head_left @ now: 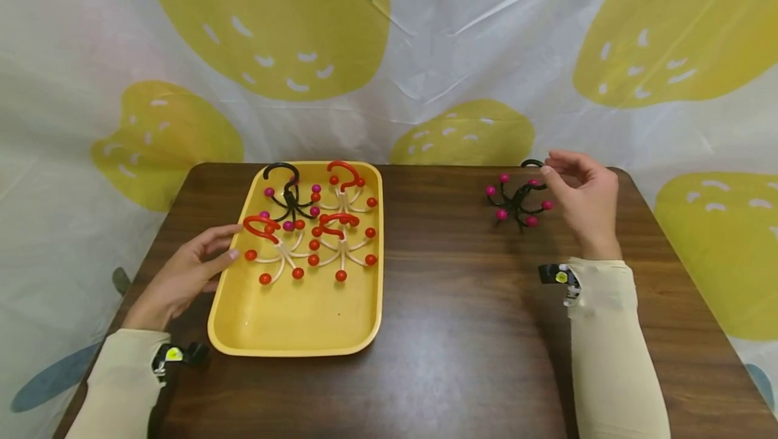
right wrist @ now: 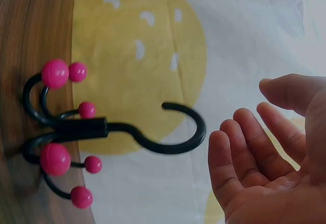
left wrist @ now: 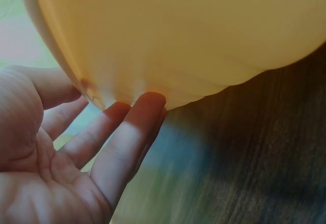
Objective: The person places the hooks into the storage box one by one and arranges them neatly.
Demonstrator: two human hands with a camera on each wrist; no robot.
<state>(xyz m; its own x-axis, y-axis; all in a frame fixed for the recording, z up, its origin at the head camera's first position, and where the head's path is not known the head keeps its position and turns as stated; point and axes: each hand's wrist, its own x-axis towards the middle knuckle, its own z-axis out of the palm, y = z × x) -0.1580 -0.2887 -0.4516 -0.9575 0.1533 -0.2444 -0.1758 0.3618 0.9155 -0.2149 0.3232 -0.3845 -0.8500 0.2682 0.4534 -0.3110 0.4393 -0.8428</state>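
Note:
A yellow tray [head_left: 294, 331] stands on the left of the table. My left hand [head_left: 185, 273] touches its left outer side with fingers and thumb extended; the left wrist view shows the fingertips [left wrist: 147, 104] against the tray's wall. At the right, a black multi-arm hook [head_left: 519, 198] with pink ball tips is on the table, its curved top upward. My right hand [head_left: 583, 202] is beside that curved top. In the right wrist view, a gap separates the fingers [right wrist: 221, 158] from the black multi-arm hook [right wrist: 84, 128], and the palm holds nothing.
Inside the tray are a black hook [head_left: 289, 194] with magenta tips and three white-armed hooks with red tops, one of them at the front left [head_left: 280, 248]. A lemon-print cloth [head_left: 340, 121] hangs behind the brown wooden table [head_left: 437, 331].

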